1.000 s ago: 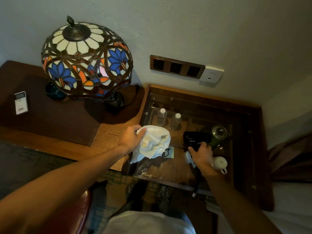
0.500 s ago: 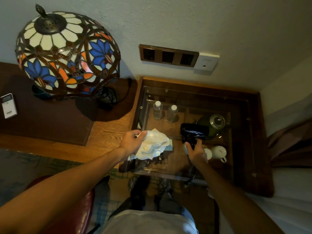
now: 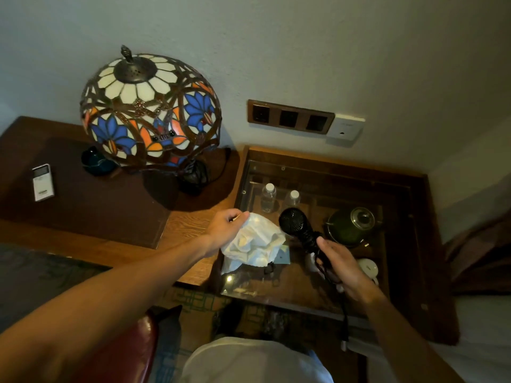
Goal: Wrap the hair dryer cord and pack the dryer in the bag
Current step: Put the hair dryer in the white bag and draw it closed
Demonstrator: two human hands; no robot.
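My right hand grips the handle of a black hair dryer, lifted above the glass-topped table, its round rear grille facing up. The black cord hangs down from my fist toward the floor. My left hand pinches the top edge of a crumpled white cloth bag, held just left of the dryer and a little apart from it.
A stained-glass lamp stands on the wooden desk at left, with a white remote. Under the glass are two water bottles, a green kettle and a white cup. Wall sockets sit behind.
My right hand has raised the dryer and turned it so the grille faces up, bringing it nearer the bag. The cord now dangles free. My left hand still holds the bag.
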